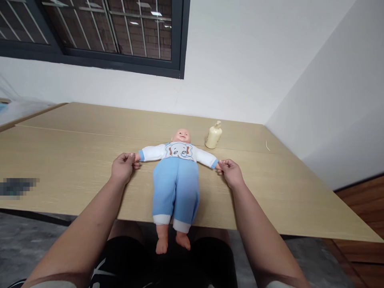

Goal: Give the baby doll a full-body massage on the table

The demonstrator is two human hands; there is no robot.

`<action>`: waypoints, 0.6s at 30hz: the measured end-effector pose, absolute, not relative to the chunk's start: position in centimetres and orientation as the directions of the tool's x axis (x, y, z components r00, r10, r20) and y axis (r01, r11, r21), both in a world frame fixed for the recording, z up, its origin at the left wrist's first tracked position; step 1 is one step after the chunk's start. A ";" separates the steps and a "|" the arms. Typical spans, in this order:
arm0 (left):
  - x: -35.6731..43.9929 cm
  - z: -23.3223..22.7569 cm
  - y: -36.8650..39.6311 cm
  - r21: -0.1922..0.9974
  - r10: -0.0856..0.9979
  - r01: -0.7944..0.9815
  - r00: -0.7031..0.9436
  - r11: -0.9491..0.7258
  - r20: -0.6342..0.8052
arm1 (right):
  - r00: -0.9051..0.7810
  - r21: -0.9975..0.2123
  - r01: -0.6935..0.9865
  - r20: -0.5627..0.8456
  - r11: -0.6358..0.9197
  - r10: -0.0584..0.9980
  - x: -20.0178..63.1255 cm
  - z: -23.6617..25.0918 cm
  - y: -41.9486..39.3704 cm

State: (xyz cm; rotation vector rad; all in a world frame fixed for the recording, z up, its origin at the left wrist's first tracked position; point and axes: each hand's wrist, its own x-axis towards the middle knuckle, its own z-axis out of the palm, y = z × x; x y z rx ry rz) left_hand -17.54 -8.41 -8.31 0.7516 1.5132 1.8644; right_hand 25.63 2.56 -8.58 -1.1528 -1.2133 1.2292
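A: Table (75,168) first: what lies on the wood in front of you?

B: Your baby doll (177,176) lies face up across it, arms spread wide, bare feet hanging over the near edge above your lap.

A: And your hands?

B: Your left hand (122,167) pinches the doll's hand at one end, fingers pressed together on it. Your right hand (230,172) pinches the other the same way. Both rest on the tabletop.

A: Anything smaller nearby?

B: Just a cream pump bottle (214,136), upright beside the doll's head, near the wall.
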 end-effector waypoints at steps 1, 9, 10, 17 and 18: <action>-17.5 -8.3 -8.4 0.982 0.758 -0.108 -0.651 -0.154 0.047 | -0.009 -0.999 -0.041 0.024 0.023 1.000 25.6 -8.6 2.6; -17.6 -8.1 -8.4 0.977 0.790 -0.149 -0.613 -0.150 0.028 | 0.087 -0.989 -0.145 0.001 0.014 0.996 25.6 -9.0 3.0; -17.7 -8.1 -8.4 0.977 0.794 -0.153 -0.607 -0.151 0.028 | 0.073 -0.986 -0.166 -0.006 0.006 0.997 25.5 -8.9 3.0; -17.8 -7.5 -8.7 0.966 0.827 -0.208 -0.563 -0.153 0.009 | -0.063 -0.958 -0.286 -0.012 -0.029 0.998 24.8 -7.9 2.0; -17.7 -7.5 -8.7 0.963 0.827 -0.219 -0.562 -0.157 0.007 | -0.059 -0.956 -0.293 -0.002 -0.020 0.998 24.6 -7.9 2.0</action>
